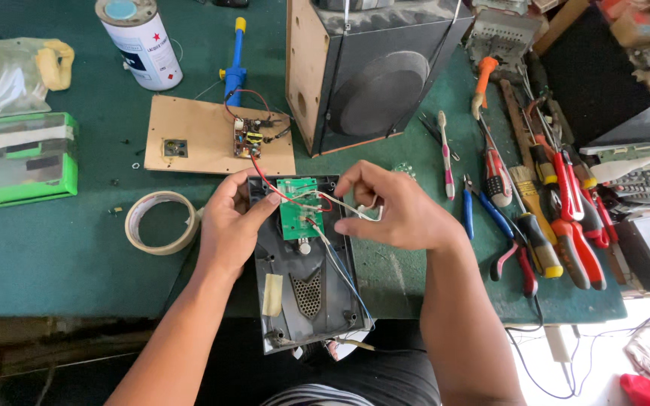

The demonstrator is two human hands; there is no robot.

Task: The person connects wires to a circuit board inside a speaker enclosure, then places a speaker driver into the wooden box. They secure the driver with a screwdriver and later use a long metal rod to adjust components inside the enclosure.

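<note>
Green circuit board (297, 207) under left grip (231, 225), right grip (393, 210) pinching white wire (355, 210); speaker (370, 71) behind.

Counted on the surface: one roll of tape (162, 222), one white can (140, 41), one green box (25, 159), one speaker cabinet (366, 71), one toothbrush (445, 154), one paintbrush (526, 192), two circuit boards (297, 207) (248, 140), two hands (233, 222) (396, 210).

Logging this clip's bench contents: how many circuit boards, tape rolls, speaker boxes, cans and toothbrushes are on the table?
Circuit boards: 2, the green board and the small board
Tape rolls: 1, tape roll
Speaker boxes: 1, speaker box
Cans: 1, white can
Toothbrushes: 1, toothbrush
Total: 6
</note>
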